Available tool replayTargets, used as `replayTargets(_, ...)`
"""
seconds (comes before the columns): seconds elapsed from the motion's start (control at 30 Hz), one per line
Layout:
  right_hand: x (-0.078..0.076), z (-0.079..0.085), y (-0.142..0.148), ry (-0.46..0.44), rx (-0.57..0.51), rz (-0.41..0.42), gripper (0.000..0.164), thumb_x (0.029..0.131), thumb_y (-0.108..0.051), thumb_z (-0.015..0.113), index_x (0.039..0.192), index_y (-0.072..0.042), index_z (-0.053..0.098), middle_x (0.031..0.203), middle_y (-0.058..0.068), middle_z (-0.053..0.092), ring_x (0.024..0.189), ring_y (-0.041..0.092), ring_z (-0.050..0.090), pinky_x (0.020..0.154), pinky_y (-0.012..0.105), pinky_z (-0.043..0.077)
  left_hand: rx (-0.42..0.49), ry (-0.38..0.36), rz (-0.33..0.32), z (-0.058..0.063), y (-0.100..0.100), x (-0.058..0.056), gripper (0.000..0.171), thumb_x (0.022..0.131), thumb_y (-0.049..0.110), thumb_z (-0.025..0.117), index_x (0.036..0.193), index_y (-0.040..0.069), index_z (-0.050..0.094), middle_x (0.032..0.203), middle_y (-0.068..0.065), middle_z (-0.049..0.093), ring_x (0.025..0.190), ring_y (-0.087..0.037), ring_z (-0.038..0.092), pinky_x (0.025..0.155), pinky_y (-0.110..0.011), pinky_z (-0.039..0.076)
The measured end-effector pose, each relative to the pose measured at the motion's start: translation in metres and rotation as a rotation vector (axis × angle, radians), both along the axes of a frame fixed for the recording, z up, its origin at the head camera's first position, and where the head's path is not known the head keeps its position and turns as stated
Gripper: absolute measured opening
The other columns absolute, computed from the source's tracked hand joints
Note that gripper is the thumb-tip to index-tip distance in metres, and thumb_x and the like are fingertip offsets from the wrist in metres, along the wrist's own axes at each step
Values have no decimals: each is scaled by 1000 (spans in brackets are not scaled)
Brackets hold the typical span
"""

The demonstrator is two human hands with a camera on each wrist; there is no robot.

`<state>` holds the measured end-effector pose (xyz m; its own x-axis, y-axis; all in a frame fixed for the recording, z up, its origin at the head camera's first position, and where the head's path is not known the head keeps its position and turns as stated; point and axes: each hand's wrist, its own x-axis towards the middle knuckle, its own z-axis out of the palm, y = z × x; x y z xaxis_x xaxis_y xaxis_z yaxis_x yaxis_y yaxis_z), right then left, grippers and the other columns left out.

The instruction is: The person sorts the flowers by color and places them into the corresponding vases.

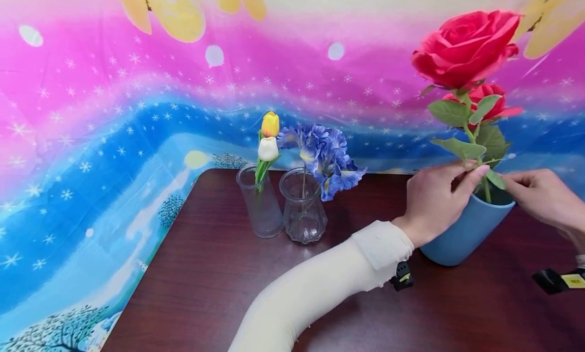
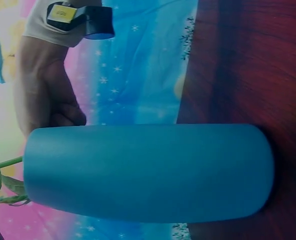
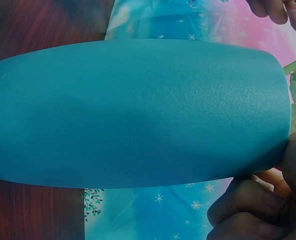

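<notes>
Two red artificial roses [image 1: 466,50] with green leaves stand in a tall blue vase [image 1: 470,230] on the table's right side. My left hand [image 1: 431,202] is left of the vase mouth, its thumb and fingers pinching a rose's leafy stem just above the rim. On the other side, my right hand [image 1: 546,194] holds the vase rim beside a low leaf. The right wrist view shows the right hand's thumb overlapping the rim, its curled fingers [image 3: 248,212] alongside the vase. In the left wrist view, the vase [image 2: 148,172] hides part of the right hand [image 2: 52,92].
A clear cylindrical glass vase [image 1: 262,210] holds a yellow and a white tulip [image 1: 268,149]. Close beside it, a faceted glass vase [image 1: 305,222] holds blue-purple flowers [image 1: 326,159]. Behind the dark wooden table [image 1: 205,286] hangs a colourful printed cloth [image 1: 137,138].
</notes>
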<state>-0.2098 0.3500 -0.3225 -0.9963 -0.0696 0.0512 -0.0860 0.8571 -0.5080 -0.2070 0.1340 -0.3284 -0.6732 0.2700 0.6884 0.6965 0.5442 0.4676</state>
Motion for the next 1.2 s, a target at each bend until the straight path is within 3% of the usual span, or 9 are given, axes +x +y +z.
replayTargets(0.1, 2, 0, -1, -11, 19, 0, 55, 111, -27, 30, 87, 12, 61, 55, -1, 28, 48, 18, 26, 49, 37, 24, -14, -7, 6, -3, 3, 0, 28, 104, 39, 55, 120, 28, 75, 73, 18, 67, 61, 15, 44, 58, -3, 30)
replayTargets(0.17, 2, -1, -1, -18, 24, -2, 56, 111, -32, 31, 71, 1, 50, 56, -2, 27, 49, 19, 25, 51, 37, 23, -19, -12, 11, -6, 6, -1, 27, 104, 39, 55, 118, 29, 75, 69, 18, 63, 60, 14, 43, 57, -3, 29)
replayTargets(0.23, 2, -1, 0, -29, 28, -4, 54, 111, -38, 32, 65, -10, 35, 57, -2, 26, 51, 19, 24, 53, 37, 22, -27, -11, 14, -8, 8, -2, 26, 104, 39, 55, 115, 29, 76, 65, 17, 59, 58, 13, 41, 56, -4, 28)
replayTargets(0.4, 1, -1, 0, -35, 23, -11, 55, 110, -42, 31, 64, -11, 36, 57, -2, 26, 50, 19, 24, 52, 37, 22, -73, -33, 29, -11, 12, -4, 25, 105, 40, 53, 112, 31, 75, 66, 19, 56, 58, 12, 40, 56, -5, 29)
replayTargets(0.6, 0, 0, -1, -36, 21, 3, 54, 111, -39, 31, 66, -11, 42, 56, -3, 26, 49, 19, 24, 50, 38, 23, -191, -87, 67, -14, 17, -6, 26, 104, 47, 50, 116, 40, 72, 64, 22, 52, 58, 12, 40, 54, -8, 29)
replayTargets(0.8, 1, 1, -2, -9, 1, 8, 53, 111, -35, 33, 70, -9, 54, 55, -5, 25, 47, 20, 25, 49, 38, 24, -267, -98, 63, -16, 21, -8, 28, 105, 51, 44, 98, 39, 69, 59, 19, 47, 54, 8, 40, 50, -11, 29)
replayTargets(0.93, 1, 0, -2, 0, -9, 9, 53, 111, -34, 35, 67, -9, 50, 54, -7, 25, 46, 20, 26, 48, 38, 25, -304, -81, 62, -17, 22, -8, 29, 105, 51, 44, 96, 39, 68, 60, 19, 48, 53, 7, 42, 48, -12, 29)
replayTargets(1.13, 0, -1, 2, -5, -33, 5, 40, 111, -35, 36, 81, -35, 63, 53, -7, 28, 45, 21, 28, 47, 38, 27, -369, -55, 53, -18, 21, -9, 26, 104, 52, 47, 106, 41, 71, 62, 21, 53, 55, 7, 47, 47, -13, 31)
replayTargets(1.2, 0, -1, 3, 0, -39, 4, 38, 111, -34, 36, 86, -36, 65, 53, -6, 29, 45, 21, 28, 47, 38, 27, -390, -67, 42, -19, 21, -9, 27, 104, 52, 46, 104, 41, 71, 62, 20, 54, 55, 7, 47, 47, -13, 32)
